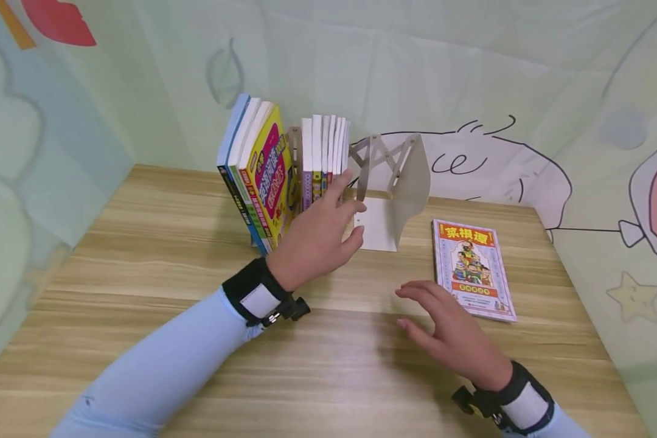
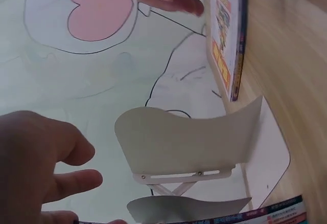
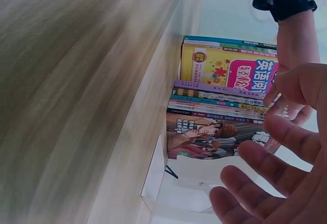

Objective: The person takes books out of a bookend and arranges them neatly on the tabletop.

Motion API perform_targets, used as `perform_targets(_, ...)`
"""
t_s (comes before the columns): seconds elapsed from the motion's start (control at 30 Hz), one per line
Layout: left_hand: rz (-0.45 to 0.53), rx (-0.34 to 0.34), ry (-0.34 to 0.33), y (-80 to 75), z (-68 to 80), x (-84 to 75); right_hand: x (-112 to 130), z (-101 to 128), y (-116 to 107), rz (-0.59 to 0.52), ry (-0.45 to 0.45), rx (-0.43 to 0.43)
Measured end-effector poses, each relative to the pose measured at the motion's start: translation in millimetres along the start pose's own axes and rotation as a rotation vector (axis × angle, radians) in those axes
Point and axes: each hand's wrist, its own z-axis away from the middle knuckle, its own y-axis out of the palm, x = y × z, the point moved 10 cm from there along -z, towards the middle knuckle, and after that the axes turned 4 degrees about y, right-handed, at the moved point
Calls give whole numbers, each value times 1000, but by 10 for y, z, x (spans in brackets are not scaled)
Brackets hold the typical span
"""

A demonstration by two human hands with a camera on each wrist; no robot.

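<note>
Books (image 1: pixel 323 161) are standing upright in a white expanding bookend rack (image 1: pixel 399 182) at the back of the wooden table (image 1: pixel 142 255), with a leaning group of thicker paperbacks (image 1: pixel 257 176) just to their left. The left hand (image 1: pixel 314 234) is reaching in against the row, its fingers (image 1: pixel 342 182) spread and nearly straight, touching the outermost spine or cover rather than gripping anything; from the left wrist view the curved end plate (image 2: pixel 189 137) of the rack is sitting just beyond the fingertips. The right hand (image 1: pixel 449 331) is hovering low over the table, fingers relaxed and holding nothing, with a thin illustrated paperback (image 1: pixel 473 267) lying flat just beside it to the right. That flat book is looking light, slightly flexible and glossy, so it would probably slide on the wood; taking it by a long edge, thumb on top and fingers beneath, seems the safest hold. The upright books are seeming apt to topple toward the open gap, so a flat supporting palm is suiting them better than a pinch.
</note>
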Motion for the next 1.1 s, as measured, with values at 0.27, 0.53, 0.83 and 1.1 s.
perform_targets(0.27, 22, -206, 91, -133, 123, -52, 1, 23, -68, -27, -6, -50)
perform_targets(0.53, 2, -383, 194, -306, 273, -160, 15, 23, -50, -15, -12, -40)
perform_targets(0.83, 154, -374, 127, -242, 337, -33, 8, 46, -37, -6, -20, -58)
perform_targets(1.1, 32, -262, 113, -112, 358, -13, -39, 58, 7, 3, 10, -21)
